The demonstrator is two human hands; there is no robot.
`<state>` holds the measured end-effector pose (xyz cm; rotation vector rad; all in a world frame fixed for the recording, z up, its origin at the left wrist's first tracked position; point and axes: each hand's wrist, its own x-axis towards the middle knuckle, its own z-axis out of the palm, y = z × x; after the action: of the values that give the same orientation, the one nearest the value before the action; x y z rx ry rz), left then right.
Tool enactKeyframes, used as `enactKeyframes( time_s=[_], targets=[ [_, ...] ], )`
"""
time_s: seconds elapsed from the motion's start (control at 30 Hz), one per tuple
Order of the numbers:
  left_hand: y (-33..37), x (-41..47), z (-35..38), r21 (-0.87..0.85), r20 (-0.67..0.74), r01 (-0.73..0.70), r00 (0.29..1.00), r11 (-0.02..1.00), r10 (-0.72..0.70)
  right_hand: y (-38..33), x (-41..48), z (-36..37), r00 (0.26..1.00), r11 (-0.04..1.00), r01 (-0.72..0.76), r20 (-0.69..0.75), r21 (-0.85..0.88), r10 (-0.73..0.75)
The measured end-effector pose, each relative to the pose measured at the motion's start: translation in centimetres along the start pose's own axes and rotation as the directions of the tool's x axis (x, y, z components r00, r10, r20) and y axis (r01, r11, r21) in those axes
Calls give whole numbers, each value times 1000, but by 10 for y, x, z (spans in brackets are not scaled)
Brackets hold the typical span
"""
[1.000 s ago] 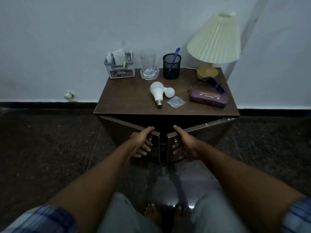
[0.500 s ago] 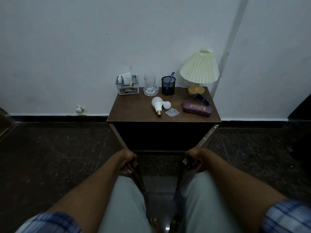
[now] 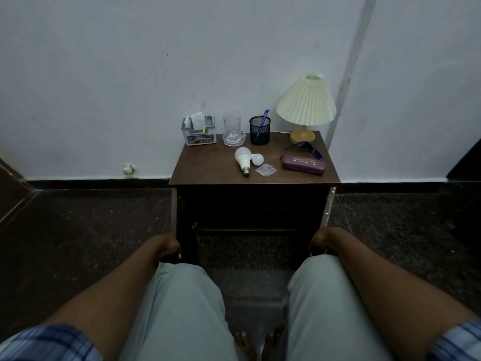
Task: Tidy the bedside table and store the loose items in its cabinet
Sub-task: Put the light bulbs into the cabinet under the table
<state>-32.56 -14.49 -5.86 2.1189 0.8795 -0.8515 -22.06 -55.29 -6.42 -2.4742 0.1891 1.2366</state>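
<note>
Head view. Left hand (image 3: 169, 247) grips left door (image 3: 174, 209), right hand (image 3: 321, 241) grips right door (image 3: 328, 207), both doors wide. Judgement: let go gently, knees clear; bulbs (image 3: 243, 158) lie ahead, between hands.

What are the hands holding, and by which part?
Left hand grips the left cabinet door, right hand the right cabinet door, each at the open door's free end; handle or edge cannot be told.

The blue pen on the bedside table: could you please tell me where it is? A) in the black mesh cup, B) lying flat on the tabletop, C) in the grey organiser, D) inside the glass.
A: the blue pen stands tilted in the black mesh cup, between the glass and the lamp.
</note>
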Motion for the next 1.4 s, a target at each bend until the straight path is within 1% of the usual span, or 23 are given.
enactKeyframes(
  time_s=[0.07,0.2,0.3,0.43,0.5,0.57,0.6,0.67,0.7,0.77,0.8,0.83,0.87,0.9,0.93,0.97,1.0,1.03,1.1,1.17,1.23,1.3,1.4],
  targets=[
    [-8,-2,-5,8,-36,-10,999,1000,10,3,-2,-3,1000,1000,-7,10,-27,8],
    [-15,-5,-7,79,-99,0,995,997,8,17,-9,-10,998,996,-51,32,-71,53],
    [-12,-8,-5,91,-134,-18,991,996,30,31,-16,-15,997,993,-74,-10,-88,73],
    [-10,-6,-2,216,-144,0,989,976,32,49,-25,-19,991,990,-126,-47,-59,123],
    [-14,-3,-4,233,-165,8,986,972,31,56,-31,-20,990,988,-125,-82,-96,117],
    [-20,-2,-7,254,-219,51,976,966,7,63,-38,-20,989,980,-113,-114,-162,95],
    [-23,-1,-9,281,-245,63,969,958,8,65,-39,-20,990,980,-113,-106,-163,96],
    [-28,-6,-13,257,-294,70,956,964,9,66,-43,-21,991,985,-120,-80,-124,110],
    [-32,-4,-15,252,-293,73,956,965,4,67,-41,-21,989,986,-128,-88,-103,119],
    [-38,3,-18,250,-279,76,960,965,-4,67,-38,-22,978,988,-145,-160,-52,135],
    [-39,4,-19,210,-291,78,957,975,-14,67,-36,-23,960,987,-156,-239,-31,144],
    [-39,3,-19,164,-304,86,952,983,-33,66,-35,-24,923,984,-179,-348,-16,162],
    [-36,0,-20,131,-331,97,942,987,-49,63,-35,-25,866,980,-198,-469,-4,173],
    [-32,-3,-20,125,-393,117,918,985,-59,59,-37,-27,804,981,-195,-573,-3,158],
    [-28,-6,-19,139,-478,142,876,980,-59,53,-36,-30,753,987,-163,-648,-11,117],
    [-22,-9,-19,151,-559,150,828,977,-41,45,-35,-33,718,993,-116,-692,-21,69],
    [-14,-10,-20,159,-624,127,782,979,0,35,-33,-37,699,998,-61,-715,-35,18],
    [-5,-9,-20,165,-657,69,751,984,57,25,-32,-40,695,999,-9,-718,-51,-30],
    [19,-4,-21,154,-650,-130,733,979,200,1,-32,-46,706,991,104,-695,-86,-135],
    [47,4,-21,87,-618,-339,719,937,318,-26,-29,-50,718,970,230,-660,-78,-223],
    [79,10,-19,-8,-600,-460,712,888,364,-55,-23,-53,712,939,343,-645,-26,-278],
    [114,21,-18,-100,-589,-547,706,831,394,-87,-11,-54,691,897,441,-645,19,-326],
    [165,42,-19,-188,-580,-623,694,759,426,-132,12,-52,652,832,554,-642,37,-405]
  ],
)
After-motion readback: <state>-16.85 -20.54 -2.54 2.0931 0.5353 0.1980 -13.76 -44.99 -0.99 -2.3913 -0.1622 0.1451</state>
